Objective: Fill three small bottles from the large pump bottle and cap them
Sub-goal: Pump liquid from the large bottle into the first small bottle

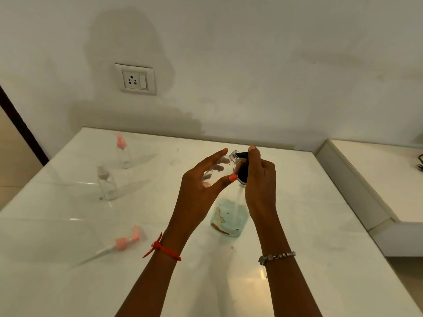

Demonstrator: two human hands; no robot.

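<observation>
So the left hand (206,177) has a small clear bottle (220,168) wrapped in its fingers and thumb, tilted so the open neck points up and to the right, right at the black nozzle of the large pump bottle (230,216). The right hand (258,179) is closed around the black pump head (243,170), with one fingertip sitting on top of it. That big bottle stands upright on the white glossy table (309,225), see-through, with some pale blue-green liquid in the lower part and a scuffed, half-peeled label on its side. Can't really tell if anything is coming out of the nozzle, it's too small and dark there. Over on the left side of the table, well apart from the hands, two more small clear bottles stand upright: the far one (123,155) has a pink spray top on it, the nearer one (107,185) has a paler, greyish top. Closer to the camera on the left, a loose pink spray cap (124,242) with its dip tube lies flat on the table. Red thread bracelet (163,248) on the left wrist, beaded silver bracelet (277,256) on the right. White wall socket (135,79) up on the wall behind.
</observation>
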